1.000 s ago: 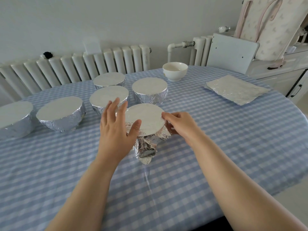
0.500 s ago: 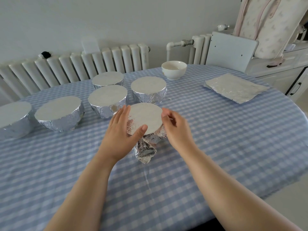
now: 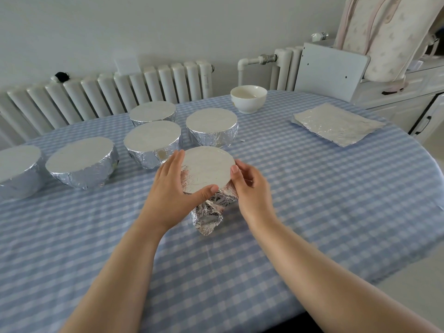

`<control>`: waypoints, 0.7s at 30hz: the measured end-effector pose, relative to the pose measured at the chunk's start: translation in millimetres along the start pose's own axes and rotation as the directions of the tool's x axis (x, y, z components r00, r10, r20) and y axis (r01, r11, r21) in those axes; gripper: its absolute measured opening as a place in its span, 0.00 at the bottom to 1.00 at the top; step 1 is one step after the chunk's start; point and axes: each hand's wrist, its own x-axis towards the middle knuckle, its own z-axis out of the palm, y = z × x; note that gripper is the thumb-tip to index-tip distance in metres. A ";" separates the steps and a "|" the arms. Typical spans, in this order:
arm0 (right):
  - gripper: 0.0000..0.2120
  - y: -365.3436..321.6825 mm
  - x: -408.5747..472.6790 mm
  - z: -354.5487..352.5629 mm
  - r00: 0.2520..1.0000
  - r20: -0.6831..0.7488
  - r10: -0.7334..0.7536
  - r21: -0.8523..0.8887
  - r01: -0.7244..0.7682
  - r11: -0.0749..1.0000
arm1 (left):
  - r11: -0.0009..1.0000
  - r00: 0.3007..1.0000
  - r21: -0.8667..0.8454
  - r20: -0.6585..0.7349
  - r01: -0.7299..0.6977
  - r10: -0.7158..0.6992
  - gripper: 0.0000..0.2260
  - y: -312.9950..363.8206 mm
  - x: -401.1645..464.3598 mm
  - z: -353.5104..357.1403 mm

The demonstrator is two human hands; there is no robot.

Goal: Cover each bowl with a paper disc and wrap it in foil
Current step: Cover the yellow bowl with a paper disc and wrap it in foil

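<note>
Both hands: my left hand [image 3: 171,188] and right hand [image 3: 251,188] curl around the foil-wrapped bowl [image 3: 211,203].
Paper disc [image 3: 207,168]: covers it.
Bowl's place: table [image 3: 336,188] centre.

A plain pale wall [image 3: 168,25] stands behind a long white ribbed radiator [image 3: 120,92], a second radiator [image 3: 286,66] with a white pipe [image 3: 254,61] sits further right, and white cabinets [image 3: 408,97] fill the right corner beyond the blue-checked table [image 3: 336,188] edge, in soft daylight.
</note>
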 end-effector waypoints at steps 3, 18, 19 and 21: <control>0.07 0.2 -3.8 0.8 0.993 -0.085 0.081 0.078 -0.074 0.994 | 1.000 1.000 0.007 -0.004 0.000 0.000 0.54 0.3 0.4 0.7; 0.08 -2.5 -3.1 13.8 0.934 -0.194 0.301 0.229 -0.255 0.939 | 1.000 1.000 -0.011 -0.027 -0.006 0.006 0.53 -5.2 1.9 3.9; 0.08 -2.5 -2.7 14.6 0.931 -0.201 0.305 0.228 -0.258 0.939 | 1.000 1.000 -0.011 -0.026 -0.005 0.005 0.53 -6.1 2.4 4.2; 0.07 -3.7 -2.9 16.2 0.926 -0.219 0.309 0.234 -0.257 0.937 | 1.000 1.000 -0.020 -0.024 0.002 -0.002 0.54 -8.0 3.2 5.0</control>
